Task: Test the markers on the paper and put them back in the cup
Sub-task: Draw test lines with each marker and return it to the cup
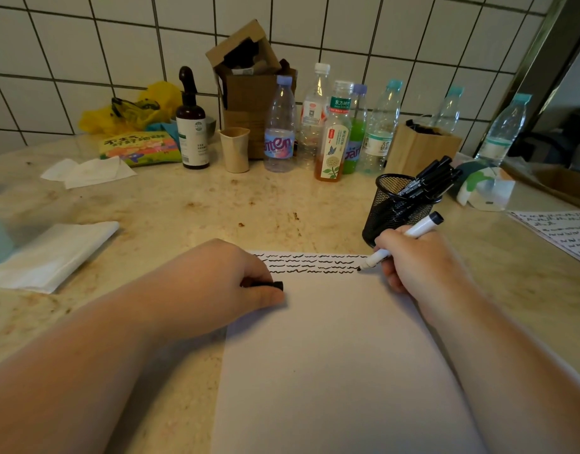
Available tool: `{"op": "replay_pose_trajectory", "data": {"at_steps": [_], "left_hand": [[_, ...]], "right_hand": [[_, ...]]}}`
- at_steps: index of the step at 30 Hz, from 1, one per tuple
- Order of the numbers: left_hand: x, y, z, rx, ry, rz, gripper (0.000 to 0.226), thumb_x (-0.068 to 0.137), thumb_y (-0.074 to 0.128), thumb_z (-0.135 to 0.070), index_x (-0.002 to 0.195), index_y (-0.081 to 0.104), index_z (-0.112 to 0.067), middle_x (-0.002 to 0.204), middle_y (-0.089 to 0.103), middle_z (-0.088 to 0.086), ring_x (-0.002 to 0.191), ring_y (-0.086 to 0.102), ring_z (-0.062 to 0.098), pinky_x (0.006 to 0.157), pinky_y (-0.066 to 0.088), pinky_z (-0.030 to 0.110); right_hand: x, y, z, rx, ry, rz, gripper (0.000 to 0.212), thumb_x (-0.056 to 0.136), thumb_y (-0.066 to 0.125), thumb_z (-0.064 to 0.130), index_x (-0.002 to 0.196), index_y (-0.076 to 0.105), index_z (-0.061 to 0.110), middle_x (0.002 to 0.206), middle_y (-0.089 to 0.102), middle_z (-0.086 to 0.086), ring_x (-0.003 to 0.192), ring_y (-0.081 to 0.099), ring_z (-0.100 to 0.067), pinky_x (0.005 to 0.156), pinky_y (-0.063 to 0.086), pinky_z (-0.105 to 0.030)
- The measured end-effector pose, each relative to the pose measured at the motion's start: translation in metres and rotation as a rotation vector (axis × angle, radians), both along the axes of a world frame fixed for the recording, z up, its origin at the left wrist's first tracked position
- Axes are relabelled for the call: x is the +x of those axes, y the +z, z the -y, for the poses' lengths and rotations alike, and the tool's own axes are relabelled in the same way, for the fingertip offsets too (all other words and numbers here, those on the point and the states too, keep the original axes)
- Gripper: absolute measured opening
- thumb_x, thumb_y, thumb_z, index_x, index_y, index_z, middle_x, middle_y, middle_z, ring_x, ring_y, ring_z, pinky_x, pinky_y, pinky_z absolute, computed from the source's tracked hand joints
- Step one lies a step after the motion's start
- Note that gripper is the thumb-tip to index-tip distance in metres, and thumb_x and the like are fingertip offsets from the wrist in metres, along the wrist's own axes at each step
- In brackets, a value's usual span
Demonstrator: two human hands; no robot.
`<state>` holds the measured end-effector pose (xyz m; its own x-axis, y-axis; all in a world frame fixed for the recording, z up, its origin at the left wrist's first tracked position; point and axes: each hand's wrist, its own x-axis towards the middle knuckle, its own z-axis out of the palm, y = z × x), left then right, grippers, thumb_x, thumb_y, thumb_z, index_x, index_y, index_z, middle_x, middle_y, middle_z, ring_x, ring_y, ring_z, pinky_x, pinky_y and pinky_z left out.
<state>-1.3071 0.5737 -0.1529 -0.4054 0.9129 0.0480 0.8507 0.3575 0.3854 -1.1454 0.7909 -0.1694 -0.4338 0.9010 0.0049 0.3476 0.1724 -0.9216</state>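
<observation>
White paper (331, 355): three rows of black squiggles at top, most blank. Right hand (419, 260) grips uncapped marker (400, 242), tip at row's end; left hand (229, 280) pinches cap (272, 285). Mesh cup (396, 208) holds several markers; this one likely awaits capping and return.

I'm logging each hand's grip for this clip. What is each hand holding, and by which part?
The right hand grips a white marker around its barrel, tip on the paper. The left hand pinches the black cap.

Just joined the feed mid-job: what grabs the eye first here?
The right hand holds a white marker, tip at the end of black squiggle rows along the far edge of the paper. The left hand pinches the black cap. The mesh cup of markers stands just behind.
</observation>
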Motion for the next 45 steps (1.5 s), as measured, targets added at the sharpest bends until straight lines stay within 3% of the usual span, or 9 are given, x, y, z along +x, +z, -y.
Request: {"op": "replay_pose_trajectory", "data": {"at_steps": [9,15,23,25,29,34,36,39,45], "left_hand": [[0.000,0.000,0.000,-0.002,0.004,0.008,0.036,0.082,0.056,-0.064,0.093,0.073,-0.034,0.078,0.071,-0.013,0.070,0.063,0.003,0.066,0.053,0.027],[0.001,0.001,0.000,-0.004,0.011,0.016,0.036,0.082,0.055,-0.064,0.093,0.073,-0.034,0.078,0.071,-0.013,0.070,0.062,0.003,0.065,0.052,0.025],[0.003,0.002,0.001,-0.009,0.018,0.031,0.036,0.083,0.054,-0.065,0.091,0.073,-0.035,0.076,0.071,-0.010,0.069,0.063,0.006,0.064,0.052,0.028],[0.003,0.002,0.002,-0.006,0.017,0.028,0.037,0.085,0.052,-0.064,0.090,0.072,-0.033,0.075,0.070,-0.008,0.067,0.062,0.008,0.064,0.053,0.030],[0.004,0.003,0.001,0.034,0.018,-0.002,0.033,0.090,0.051,-0.057,0.094,0.070,-0.030,0.078,0.069,-0.007,0.071,0.061,0.007,0.066,0.050,0.028],[0.005,0.005,-0.002,0.089,0.027,0.007,0.023,0.097,0.050,-0.044,0.082,0.063,-0.032,0.072,0.066,-0.010,0.065,0.056,0.006,0.056,0.041,0.018],[0.005,0.005,-0.002,0.113,0.026,0.011,0.025,0.097,0.049,-0.043,0.083,0.065,-0.030,0.072,0.067,-0.010,0.068,0.056,0.007,0.056,0.041,0.018],[0.005,0.004,-0.003,0.131,0.028,0.022,0.025,0.097,0.049,-0.044,0.089,0.067,-0.029,0.073,0.067,-0.010,0.072,0.056,0.005,0.063,0.043,0.019],[0.005,0.004,-0.003,0.143,0.025,0.038,0.024,0.096,0.049,-0.045,0.090,0.068,-0.031,0.073,0.067,-0.011,0.067,0.056,0.007,0.052,0.040,0.018]], "right_hand": [[0.000,0.002,0.006,0.056,0.046,0.027,0.016,0.072,0.059,0.028,0.063,0.066,0.017,0.048,0.060,0.002,0.044,0.051,-0.020,0.060,0.045,-0.040],[0.003,0.005,0.008,0.073,0.011,0.058,0.021,0.074,0.058,0.027,0.065,0.066,0.010,0.047,0.061,0.000,0.042,0.055,-0.018,0.063,0.054,-0.044],[0.009,0.017,0.015,0.145,-0.067,0.140,0.022,0.077,0.057,0.031,0.065,0.067,0.016,0.062,0.070,0.000,0.062,0.059,-0.023,0.058,0.043,-0.034],[0.011,0.019,0.018,0.184,-0.069,0.098,0.025,0.082,0.057,0.028,0.061,0.068,0.021,0.064,0.072,0.005,0.062,0.059,-0.018,0.056,0.039,-0.030],[0.008,0.022,0.029,0.125,0.118,-0.145,0.020,0.093,0.061,0.021,0.075,0.069,0.017,0.055,0.058,0.000,0.043,0.050,-0.008,0.045,0.038,-0.024],[0.004,0.024,0.039,-0.121,0.444,-0.434,0.015,0.087,0.072,0.020,0.075,0.070,0.012,0.058,0.057,-0.008,0.046,0.046,-0.017,0.044,0.037,-0.023],[0.005,0.024,0.040,-0.263,0.549,-0.512,0.023,0.086,0.061,0.025,0.076,0.075,0.009,0.061,0.061,-0.015,0.051,0.049,-0.022,0.046,0.041,-0.027],[0.004,0.023,0.041,-0.297,0.605,-0.514,0.031,0.085,0.053,0.024,0.082,0.075,0.003,0.065,0.064,-0.021,0.056,0.052,-0.026,0.048,0.045,-0.028],[0.005,0.022,0.045,-0.242,0.620,-0.472,0.017,0.082,0.058,0.017,0.086,0.065,0.002,0.073,0.071,-0.024,0.055,0.061,-0.024,0.051,0.050,-0.028]]}}
